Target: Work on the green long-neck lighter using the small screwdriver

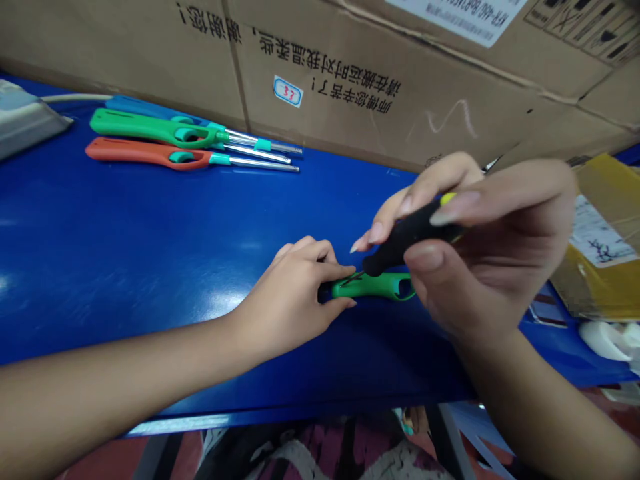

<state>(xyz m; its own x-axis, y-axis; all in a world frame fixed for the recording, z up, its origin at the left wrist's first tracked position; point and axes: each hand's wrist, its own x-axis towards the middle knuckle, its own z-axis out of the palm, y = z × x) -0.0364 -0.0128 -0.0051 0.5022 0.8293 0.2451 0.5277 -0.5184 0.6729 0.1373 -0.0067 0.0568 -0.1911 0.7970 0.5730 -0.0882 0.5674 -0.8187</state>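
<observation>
Hands first: my right hand (480, 247) is closed round a black screwdriver (410, 237), tip angled down onto the green lighter (373, 285). My left hand (300, 293) pinches that lighter at its left end, pressing it flat on the blue surface (125, 247), near the front edge. It looks like light, stiff, smooth plastic, so I judge it would skid unless held down; the wide handle is the best place to grip. Three more lighters (185, 140) lie well apart by the cardboard boxes (350, 67).
</observation>
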